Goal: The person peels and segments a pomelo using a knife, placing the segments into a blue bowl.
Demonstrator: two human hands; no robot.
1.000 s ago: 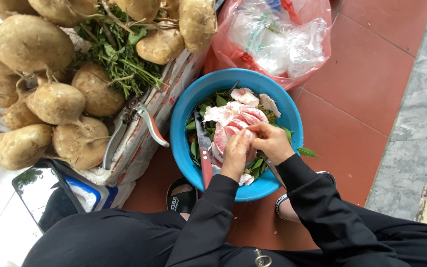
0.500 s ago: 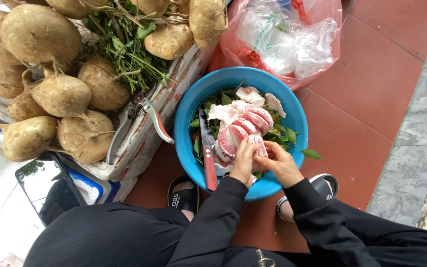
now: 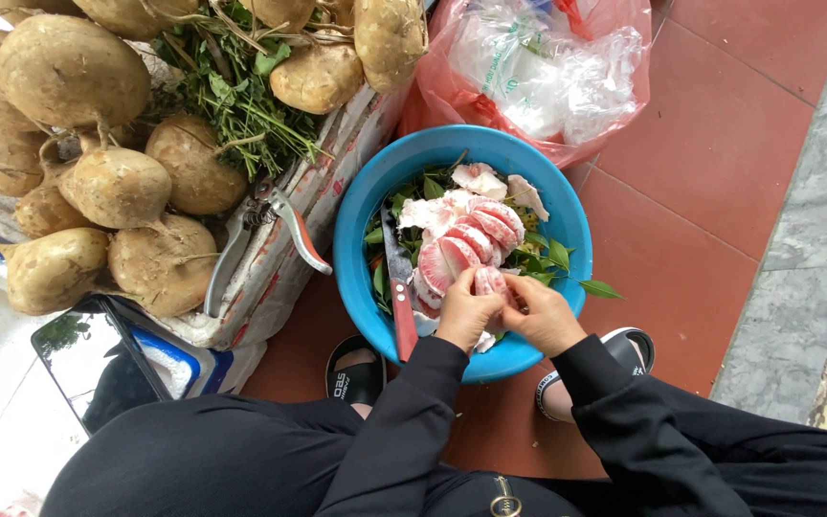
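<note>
**Two hands working a pink pomelo segment over a blue basin**

Both hands meet at the near rim of a round blue basin [image 3: 356, 251] set on a red tiled floor [image 3: 691, 172]. The left hand [image 3: 466, 316] and right hand [image 3: 546, 316] have their fingers closed together on one pink pomelo segment [image 3: 488, 283], held just above the basin's contents. Beside it, further peeled pink segments [image 3: 471, 239] lie piled on green leaves [image 3: 552, 257]. A red-handled knife [image 3: 400, 297] rests inside the basin, left of the left hand, blade pointing away. Left of the basin: pruning shears [image 3: 275, 230] on a white sack, a heap of tan jicama tubers [image 3: 69, 72] with green stems. Behind the basin sits a red plastic bag [image 3: 624, 57]. A sandalled foot [image 3: 354, 373] shows below the basin.
</note>
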